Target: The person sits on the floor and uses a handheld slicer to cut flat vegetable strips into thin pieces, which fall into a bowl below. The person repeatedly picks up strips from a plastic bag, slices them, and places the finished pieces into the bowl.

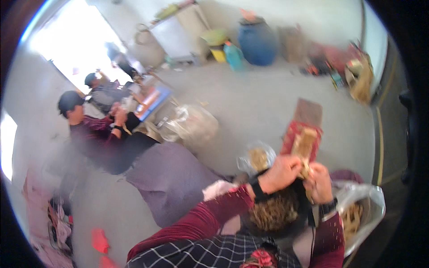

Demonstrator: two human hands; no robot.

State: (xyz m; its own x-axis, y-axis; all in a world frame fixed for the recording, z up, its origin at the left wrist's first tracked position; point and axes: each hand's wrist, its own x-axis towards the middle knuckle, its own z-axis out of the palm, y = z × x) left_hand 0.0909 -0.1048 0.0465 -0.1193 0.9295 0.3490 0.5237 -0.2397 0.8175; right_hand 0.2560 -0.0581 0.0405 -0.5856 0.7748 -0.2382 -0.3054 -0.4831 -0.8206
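Note:
My left hand (281, 172) and my right hand (320, 183) come close together, pinching a thin tan strip (304, 170) between them; its material is too blurred to tell. Just beyond them, a tan flat piece (305, 140) rests on a board covered in red (287, 143), with a bare brown end (309, 110). Below my wrists, a dark round container (249, 225) in my lap holds a heap of brown twisted pieces (273, 212). A dark band circles each wrist.
To my right, a clear plastic bag (374, 204) contains tan strips (352, 221). A smaller clear bag (243, 161) with tan material lies ahead. At left, a person (90, 130) sits working beside a large stuffed plastic bag (194, 125). A blue barrel (257, 42) stands by the far wall.

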